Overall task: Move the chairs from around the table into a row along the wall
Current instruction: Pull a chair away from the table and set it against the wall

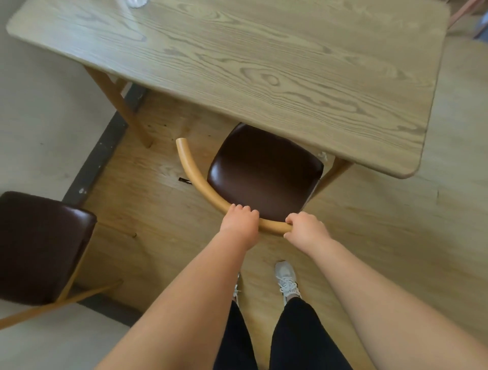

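A chair with a dark brown seat (264, 171) and a curved light-wood backrest (192, 174) stands partly tucked under the wooden table (264, 66). My left hand (240, 221) and my right hand (306, 228) both grip the backrest, side by side near its right end. A second chair with a dark brown seat (39, 245) stands at the left, next to the pale wall (39, 118).
The table's legs (118, 105) stand on either side of the tucked chair. A dark baseboard (105, 148) runs along the wall. A clear glass object (136, 2) sits at the table's far edge. My feet in white shoes (286, 281) are just behind the chair.
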